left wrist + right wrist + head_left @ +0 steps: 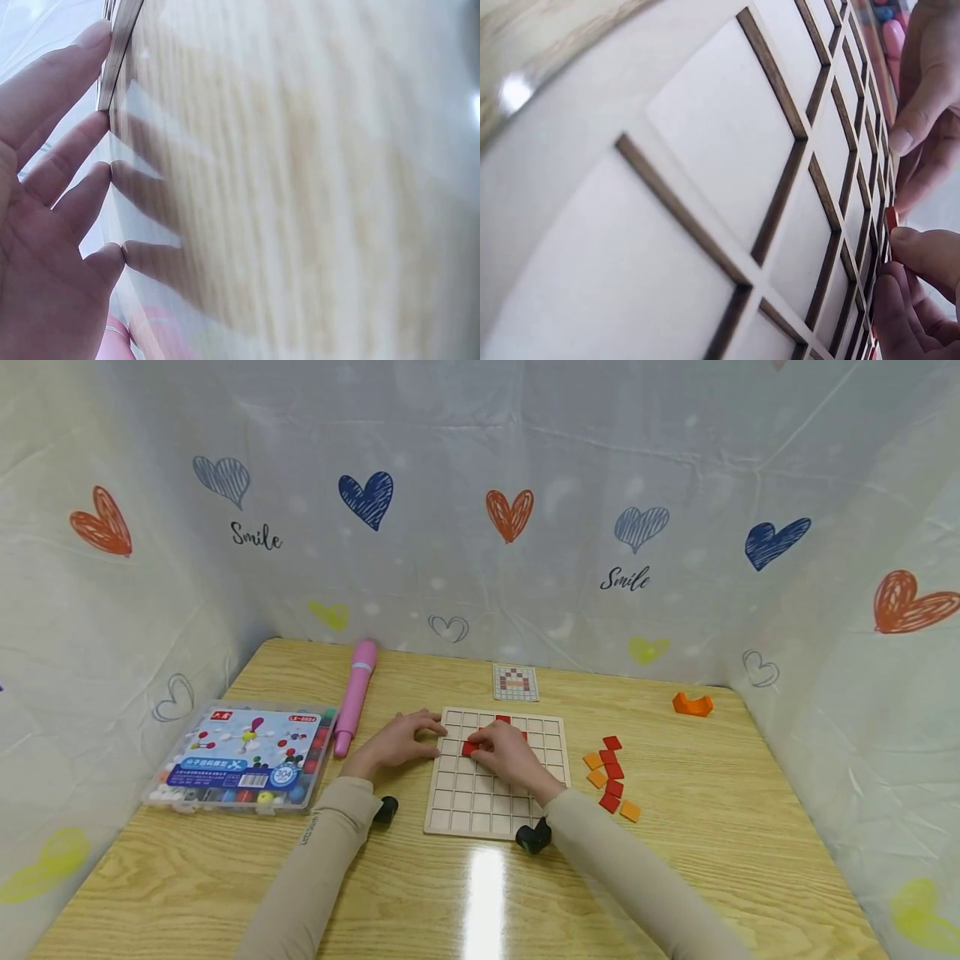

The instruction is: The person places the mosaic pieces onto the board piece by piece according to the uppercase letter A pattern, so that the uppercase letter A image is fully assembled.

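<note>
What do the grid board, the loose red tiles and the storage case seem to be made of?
Grid board: probably wood, pale and smooth; the right wrist view shows brown, scorched-looking cell edges.
Red tiles: painted wood or plastic, flat and evenly coloured; too small to tell which.
Storage case: likely clear, smooth plastic, judging by its transparent sides.

we're seeing bright red tiles (pixel 614 771), orange tiles (pixel 631 811), a pale gridded board (pixel 461 800), pink tube (pixel 355 697), heart-print whitish curtain (pixel 442 443), yellowish wood-grain table (pixel 735 827)
</note>
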`<state>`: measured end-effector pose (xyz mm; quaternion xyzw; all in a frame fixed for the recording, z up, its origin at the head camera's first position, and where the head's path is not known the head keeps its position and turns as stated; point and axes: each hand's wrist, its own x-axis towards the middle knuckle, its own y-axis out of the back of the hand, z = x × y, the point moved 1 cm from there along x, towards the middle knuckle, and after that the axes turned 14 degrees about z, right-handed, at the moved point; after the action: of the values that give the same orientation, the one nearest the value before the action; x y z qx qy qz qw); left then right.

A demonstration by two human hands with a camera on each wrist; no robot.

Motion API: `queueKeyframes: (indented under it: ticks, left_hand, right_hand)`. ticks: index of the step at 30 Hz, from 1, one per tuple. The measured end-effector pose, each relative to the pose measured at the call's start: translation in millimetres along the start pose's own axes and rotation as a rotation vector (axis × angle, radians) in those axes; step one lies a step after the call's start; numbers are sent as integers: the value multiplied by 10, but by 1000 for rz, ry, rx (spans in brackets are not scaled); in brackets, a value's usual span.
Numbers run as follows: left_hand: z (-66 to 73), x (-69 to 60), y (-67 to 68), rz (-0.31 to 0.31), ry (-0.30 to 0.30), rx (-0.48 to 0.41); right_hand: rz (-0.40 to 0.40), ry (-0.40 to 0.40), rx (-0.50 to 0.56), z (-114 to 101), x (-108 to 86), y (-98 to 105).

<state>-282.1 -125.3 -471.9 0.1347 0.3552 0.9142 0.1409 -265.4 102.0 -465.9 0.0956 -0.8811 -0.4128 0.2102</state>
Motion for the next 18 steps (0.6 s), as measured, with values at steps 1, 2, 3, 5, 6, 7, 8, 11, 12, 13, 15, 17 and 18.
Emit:
queueKeyframes:
  ticks: [1, 2, 3, 5, 6, 7, 8, 11, 12, 13, 15, 17, 18]
  left_hand:
    - [1, 0, 0, -1, 0, 0]
    - [1, 0, 0, -2, 1, 0]
    - [1, 1, -1, -2, 2, 0]
    - [0, 3, -4, -1, 3, -3]
    - [0, 4, -5, -1, 5, -4]
    - [1, 5, -6, 0, 5, -5]
    - [2, 5, -6, 1, 7, -5]
    - [8, 6, -4, 1, 8, -4]
    - [10, 6, -2, 0, 8, -3]
    - [11, 6, -1, 0, 8, -2]
    - [10, 6, 2, -3, 7, -2]
    - [10, 5, 4, -5, 8, -2]
    - [10, 5, 4, -6, 7, -3]
  right_hand:
    - [-2, 1, -3, -2, 5, -7]
    - [-4, 3, -7, -2, 9, -14]
    - [-8, 1, -11, 0, 15, -23]
    - [-15, -6, -16, 4, 24, -36]
    - [-18, -13, -17, 6, 30, -41]
    - [-20, -19, -17, 8, 35, -46]
    - [-23, -24, -21, 11, 38, -52]
    - [-25, -29, -29, 5, 45, -59]
    - [-26, -26, -34, 2, 46, -61]
    - [-27, -22, -38, -2, 47, -62]
    - [-31, -15, -44, -14, 46, -60]
    - [-37, -11, -51, -23, 46, -59]
    - [-39, -12, -54, -26, 46, -59]
